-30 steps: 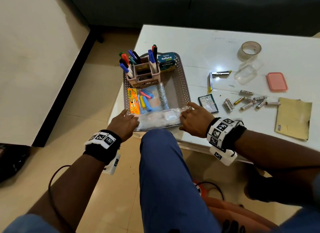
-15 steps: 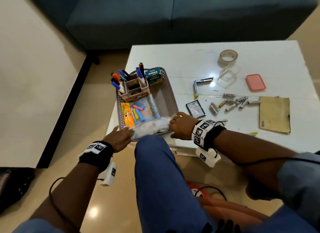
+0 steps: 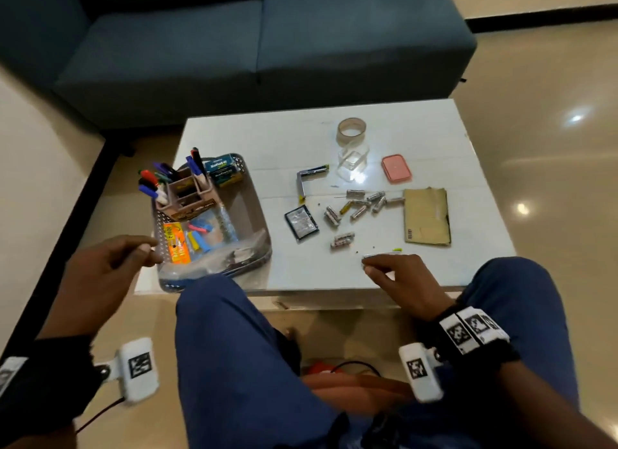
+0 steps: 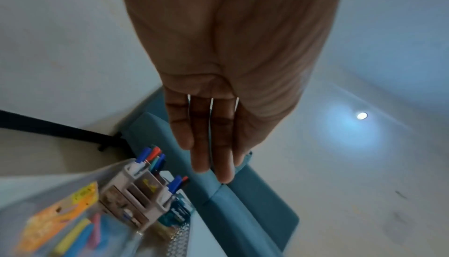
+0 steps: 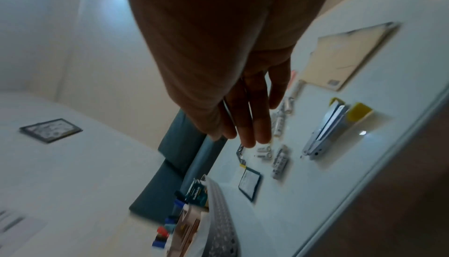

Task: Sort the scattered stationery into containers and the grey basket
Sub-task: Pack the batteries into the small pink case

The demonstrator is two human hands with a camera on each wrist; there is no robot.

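leaving the plastic packet in the basket (image 3: 257, 194), both hands have come away empty, left hand (image 3: 110, 268) loose, right hand (image 3: 398, 274) spread over the cutter (image 3: 381, 255), batteries (image 3: 359, 207) still scattered on the table (image 3: 274, 137).

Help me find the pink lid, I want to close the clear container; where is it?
In the head view the pink lid lies flat on the white table, far right side, just right of the clear container and beyond the brown envelope.
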